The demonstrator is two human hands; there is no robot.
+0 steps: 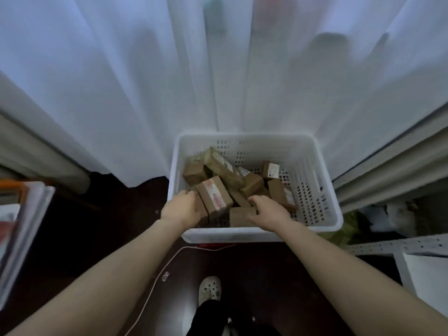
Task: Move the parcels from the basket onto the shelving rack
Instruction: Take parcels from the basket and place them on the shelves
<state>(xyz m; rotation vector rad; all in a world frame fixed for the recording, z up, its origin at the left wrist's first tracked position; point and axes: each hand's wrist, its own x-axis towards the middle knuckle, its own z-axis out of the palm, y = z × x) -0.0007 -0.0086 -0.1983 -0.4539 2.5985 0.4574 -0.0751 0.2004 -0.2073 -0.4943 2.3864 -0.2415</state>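
Note:
A white perforated plastic basket [315, 190] stands on the dark floor in front of me, holding several small brown cardboard parcels. Both my hands reach into its near side. My left hand [180, 208] curls around the left side of a parcel with a red-printed label [214, 194]. My right hand [268, 209] rests with bent fingers on a plain brown parcel [238, 215] by the near wall; whether it grips the parcel is not clear. A long taped parcel [224, 168] lies tilted on top of the pile. Part of the white shelving rack [397, 246] shows at the lower right.
White curtains [145, 81] hang right behind the basket. A stack of white boards or frames [21, 226] leans at the left. A thin cable [160, 277] runs across the floor by my shoe [209, 288]. Bags lie under the rack at the right [388, 214].

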